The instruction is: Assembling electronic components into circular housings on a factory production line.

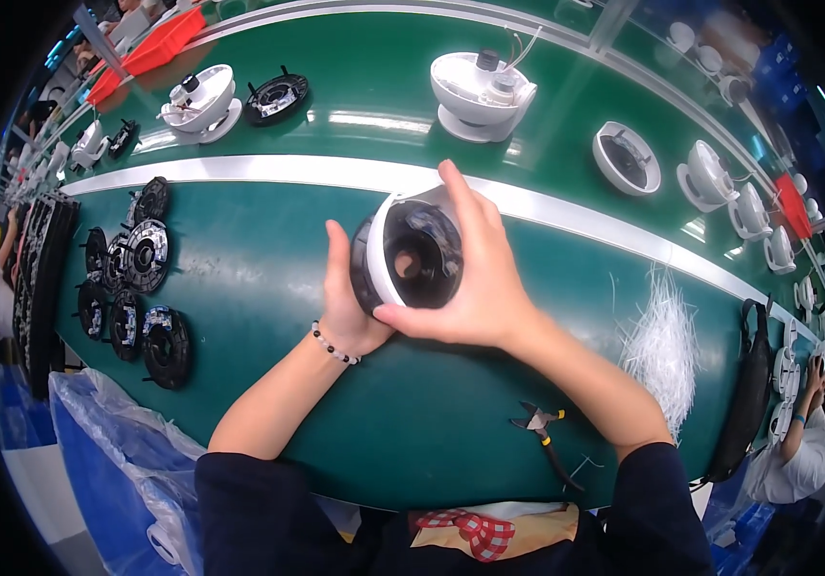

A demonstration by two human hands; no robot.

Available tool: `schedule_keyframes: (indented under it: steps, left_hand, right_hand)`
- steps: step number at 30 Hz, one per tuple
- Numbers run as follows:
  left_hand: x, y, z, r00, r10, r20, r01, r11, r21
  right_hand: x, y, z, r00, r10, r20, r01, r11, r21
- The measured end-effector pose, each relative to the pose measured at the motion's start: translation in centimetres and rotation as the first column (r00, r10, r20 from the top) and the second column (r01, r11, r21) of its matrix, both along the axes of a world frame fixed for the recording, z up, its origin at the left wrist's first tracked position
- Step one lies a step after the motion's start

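Above the middle of the green bench, both hands hold a round white housing [382, 252] with a glossy black inside, tilted on its side. Skin shows through the round hole in its centre. My left hand [347, 309] cups the black disc-like part on its left, thumb pointing up. From the right, my right hand [482, 278] grips the white shell, thumb across the lower rim and fingers over the top. Most of the left fingers are hidden behind the housing. A pair of side cutters [544, 437] lies on the mat below my right forearm.
Several black round parts with circuit boards [147, 254] lie at the left. White cable ties [664, 350] are heaped at the right, near a black bag [741, 394]. Beyond a pale rail [307, 171], a green surface bears white housings [482, 96] and a black disc [277, 99].
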State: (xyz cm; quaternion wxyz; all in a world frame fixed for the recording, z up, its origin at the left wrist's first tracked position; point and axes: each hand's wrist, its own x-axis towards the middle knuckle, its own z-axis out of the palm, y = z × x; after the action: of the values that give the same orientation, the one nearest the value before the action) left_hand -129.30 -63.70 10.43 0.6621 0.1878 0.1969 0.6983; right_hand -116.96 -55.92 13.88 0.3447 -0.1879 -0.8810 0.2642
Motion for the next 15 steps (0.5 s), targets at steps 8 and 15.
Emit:
schedule_keyframes:
  steps: [8,15]
  left_hand:
    - [-0.1,-0.3,0.2,0.997,-0.062,0.046,0.060,0.997,0.053]
    - [0.2,-0.2,0.5,0.997,0.074,-0.038,-0.077,0.995,-0.070]
  right_hand:
    - [0.4,-0.6,0.1,0.999,0.027,-0.046,-0.032,0.993,-0.113]
    - [-0.3,-0.9,0.6,1.000,0.007,0.010,-0.007,0.999,-0.046]
